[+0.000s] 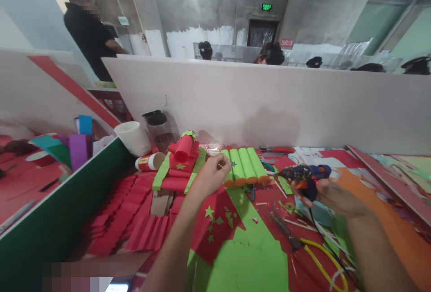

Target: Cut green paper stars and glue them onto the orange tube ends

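A dark hot glue gun (303, 173) is in my right hand (319, 193), its nozzle pointing left toward a row of several green paper rolls (247, 166) with orange ends. My left hand (213, 175) is at the left end of that row, its fingers curled together in a pinch; whatever they hold is too small to make out. Left of it stands a red and green paper model (182, 161) with a rolled tube on top and a yellow star. Below my left hand, small green stars (209, 212) lie on red paper (215, 233).
Yellow-handled scissors (296, 243) lie front right among paper scraps and the glue gun's cord. Folded red paper strips (117, 211) fill the left, beside a dark green board (67, 220). A white cup (133, 139) and a lidded bottle (160, 130) stand behind. A white partition (215, 103) closes the back.
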Demonstrator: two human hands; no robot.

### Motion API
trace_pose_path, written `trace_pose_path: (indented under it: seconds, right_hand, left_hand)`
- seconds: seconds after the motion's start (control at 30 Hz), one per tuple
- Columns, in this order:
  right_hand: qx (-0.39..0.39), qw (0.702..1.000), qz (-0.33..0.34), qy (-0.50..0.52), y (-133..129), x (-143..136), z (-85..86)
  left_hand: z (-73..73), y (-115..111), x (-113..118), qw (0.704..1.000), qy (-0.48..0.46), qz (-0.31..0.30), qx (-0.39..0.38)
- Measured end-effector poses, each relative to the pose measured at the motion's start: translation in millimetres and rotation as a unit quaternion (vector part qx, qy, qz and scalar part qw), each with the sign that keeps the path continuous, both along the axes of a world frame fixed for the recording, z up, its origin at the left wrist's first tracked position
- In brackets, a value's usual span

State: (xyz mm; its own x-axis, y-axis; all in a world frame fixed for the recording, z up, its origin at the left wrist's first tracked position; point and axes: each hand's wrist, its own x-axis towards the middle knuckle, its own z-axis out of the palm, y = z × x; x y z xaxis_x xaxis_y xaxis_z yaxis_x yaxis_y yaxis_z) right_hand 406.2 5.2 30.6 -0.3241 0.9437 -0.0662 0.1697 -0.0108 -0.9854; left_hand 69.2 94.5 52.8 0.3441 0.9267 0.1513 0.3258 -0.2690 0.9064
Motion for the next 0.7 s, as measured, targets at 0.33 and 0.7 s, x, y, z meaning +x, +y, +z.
trace_pose_path:
  seconds: [0.33,0.7]
  right_hand:
    - [0.099,0.987,-0.127,-0.025,-7.4,31.7,14.9]
    - [-0.048,0.935,-0.222,-0.272,9.6,53.3,-8.4]
  left_hand:
    - [-8.4,6.8,-6.8,0.999,0.048,-0.009,0.017]
    - [-6.8,6.5,-7.8,0.995,0.099,-0.01,-0.001]
